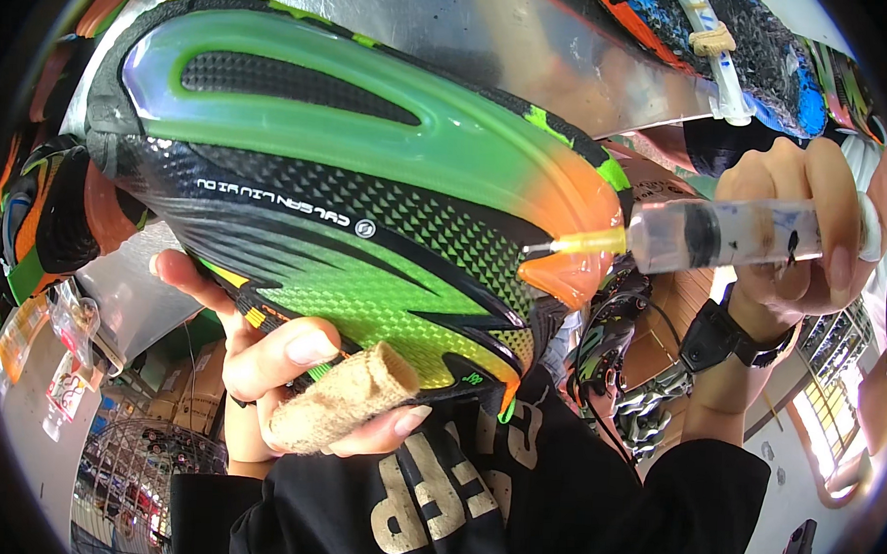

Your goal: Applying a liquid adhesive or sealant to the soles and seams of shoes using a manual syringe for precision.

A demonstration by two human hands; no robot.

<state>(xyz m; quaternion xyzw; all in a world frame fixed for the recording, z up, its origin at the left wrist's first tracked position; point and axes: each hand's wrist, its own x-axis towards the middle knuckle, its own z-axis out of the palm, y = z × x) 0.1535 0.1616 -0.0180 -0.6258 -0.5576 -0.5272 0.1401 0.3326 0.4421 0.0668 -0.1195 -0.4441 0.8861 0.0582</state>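
My left hand (306,375) is closed on a sports shoe (367,204), gripping it from below. A tan cloth wrap (354,397) covers one of its fingers. The shoe lies tilted, its side facing me, with a glossy green and orange sole edge uppermost and a black and green textured upper below. In my right hand (797,228) is a clear syringe (762,236) with a dark plunger inside. Its yellow nozzle (589,242) points left, and the thin metal tip meets the shoe near the seam by the orange part. Whether fluid is coming out I cannot tell.
Behind the shoe stretches a shiny metal tabletop (376,12). A black and blue shoe sole (760,63) with another syringe-like tube (716,51) across it sits at the far right. More shoes (50,220) stand at the left. A wire basket (123,481) is lower left.
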